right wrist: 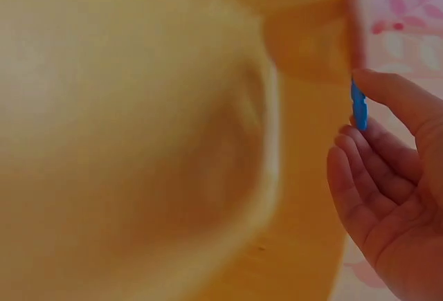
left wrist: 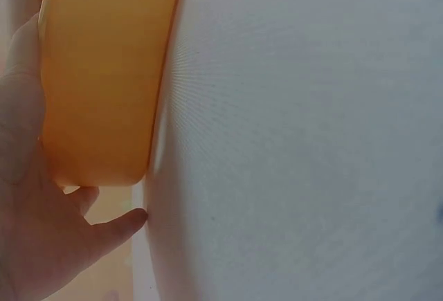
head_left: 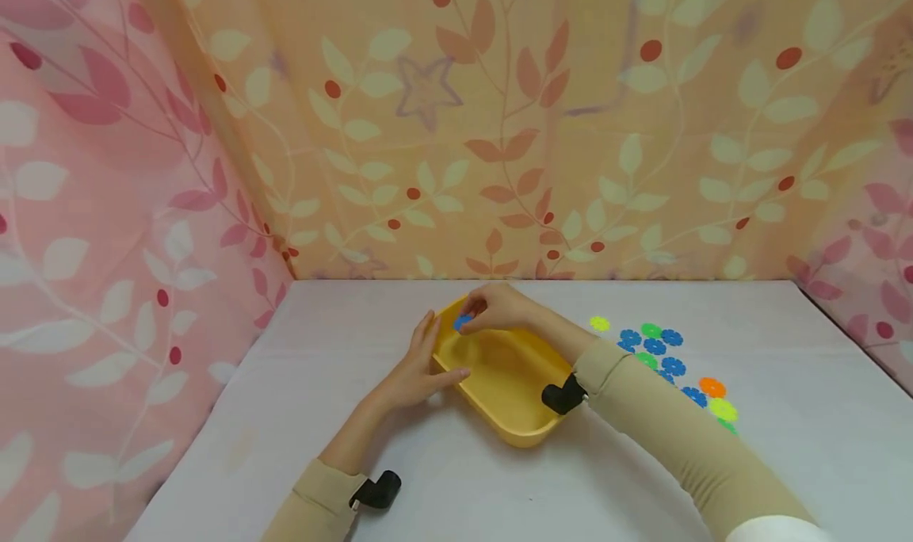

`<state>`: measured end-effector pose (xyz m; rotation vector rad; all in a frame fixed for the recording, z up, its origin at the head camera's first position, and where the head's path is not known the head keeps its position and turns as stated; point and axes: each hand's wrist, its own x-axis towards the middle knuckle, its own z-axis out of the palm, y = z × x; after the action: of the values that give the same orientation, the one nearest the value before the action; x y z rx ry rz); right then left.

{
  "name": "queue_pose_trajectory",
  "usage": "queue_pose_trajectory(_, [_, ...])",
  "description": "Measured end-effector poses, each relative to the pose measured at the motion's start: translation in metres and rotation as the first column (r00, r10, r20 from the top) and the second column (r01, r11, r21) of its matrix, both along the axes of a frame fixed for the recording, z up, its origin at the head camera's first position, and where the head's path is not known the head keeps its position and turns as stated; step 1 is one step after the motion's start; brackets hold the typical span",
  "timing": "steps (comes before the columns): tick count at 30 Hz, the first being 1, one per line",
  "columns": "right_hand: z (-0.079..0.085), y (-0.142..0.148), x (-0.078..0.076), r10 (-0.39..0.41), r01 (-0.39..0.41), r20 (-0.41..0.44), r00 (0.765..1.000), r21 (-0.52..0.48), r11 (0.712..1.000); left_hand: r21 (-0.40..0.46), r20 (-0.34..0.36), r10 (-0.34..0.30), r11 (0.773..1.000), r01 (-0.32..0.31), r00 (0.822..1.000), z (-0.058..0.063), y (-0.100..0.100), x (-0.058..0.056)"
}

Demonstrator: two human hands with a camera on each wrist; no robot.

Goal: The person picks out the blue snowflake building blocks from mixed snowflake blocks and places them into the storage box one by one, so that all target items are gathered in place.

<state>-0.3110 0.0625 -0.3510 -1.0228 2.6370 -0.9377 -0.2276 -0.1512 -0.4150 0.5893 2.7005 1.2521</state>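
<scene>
Right hand (head_left: 497,307) fingers pinch a blue notched disc (head_left: 463,322) over the yellow plastic tub (head_left: 502,379); left hand (head_left: 416,374), fingers spread, touches the tub. Multicoloured notched discs (head_left: 655,347) remain on the white table (head_left: 456,494), right of centre.

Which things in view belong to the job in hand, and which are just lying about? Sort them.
Job: yellow container, touched by the left hand; blue disc, pinched by the right hand; probably the loose discs on the right.
Just there: floral backdrop, white table.

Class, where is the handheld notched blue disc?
Head view: the right hand pinches the disc at the upper-left end of the yellow oblong tray.
</scene>
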Motion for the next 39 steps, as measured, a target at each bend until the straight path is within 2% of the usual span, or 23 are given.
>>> queue_pose_trajectory(3, [-0.012,-0.012,-0.004,0.045,-0.044,-0.01,0.999,0.111,0.993,-0.012,-0.003,0.002,1.0,-0.002,1.0,0.001,0.001,0.0])
queue_pose_trajectory(6, [-0.02,-0.021,-0.004,0.062,-0.063,0.014,0.998,0.163,0.985,-0.017,0.005,0.014,1.0,-0.014,1.0,0.001,0.002,0.0])
queue_pose_trajectory(13, [-0.035,-0.031,-0.001,0.053,-0.073,0.121,0.991,0.163,0.984,0.005,0.025,0.018,1.0,-0.018,1.0,-0.002,0.002,0.002])
queue_pose_trajectory(18, [-0.044,-0.031,0.0,0.055,-0.069,0.128,0.99,0.112,0.991,-0.01,0.015,0.025,1.0,-0.025,1.0,-0.002,0.002,0.003])
queue_pose_trajectory(24, [-0.045,-0.03,0.0,0.054,-0.065,0.157,0.986,0.065,0.996,-0.006,0.01,0.033,0.999,-0.033,0.999,0.001,0.001,0.002])
queue_pose_trajectory(34, [-0.044,-0.028,0.0,0.053,-0.065,0.173,0.984,0.065,0.996,-0.005,0.007,0.032,0.999,-0.032,0.999,0.0,0.002,0.001])
queue_pose_trajectory(39, [-0.037,-0.027,0.0,0.057,-0.068,0.153,0.987,0.07,0.995,0.008,0.01,0.032,0.999,-0.032,0.999,0.0,0.002,0.002])
